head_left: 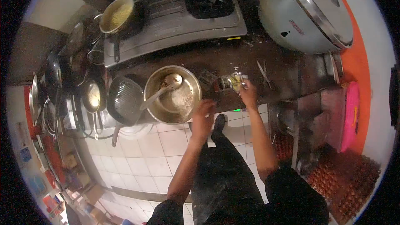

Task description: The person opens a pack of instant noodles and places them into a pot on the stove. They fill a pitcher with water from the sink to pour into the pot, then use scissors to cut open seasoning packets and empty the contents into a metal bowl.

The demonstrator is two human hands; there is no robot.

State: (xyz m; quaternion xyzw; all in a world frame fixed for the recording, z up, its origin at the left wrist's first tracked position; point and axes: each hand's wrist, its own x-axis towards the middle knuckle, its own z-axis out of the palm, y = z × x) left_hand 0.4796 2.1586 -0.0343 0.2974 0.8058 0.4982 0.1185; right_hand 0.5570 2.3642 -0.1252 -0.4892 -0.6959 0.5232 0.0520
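A wide metal bowl (pixel 183 114) sits at the counter's front edge, with a large spoon (pixel 160 96) leaning inside and its handle over the rim. My left hand (pixel 204 121) is close beside the bowl's right rim; its fingers are smeared, and I cannot tell whether it touches the bowl. Over the counter my right hand (pixel 248 96) closes its fingers on a small shiny packet (pixel 237 82) with yellow-green colouring. Just left of that packet lies a dark, glossy wrapper or jar (pixel 224 83), too unclear to name. A pair of scissors (pixel 263 74) rests on the counter to the right.
Behind the counter is a gas stove (pixel 171 21) carrying a pot (pixel 109 24) of yellowish food. A large lidded cooker (pixel 287 21) stands at the back right. To the bowl's left sits a grill pan (pixel 125 100). Stacked egg trays (pixel 333 187) are at the lower right.
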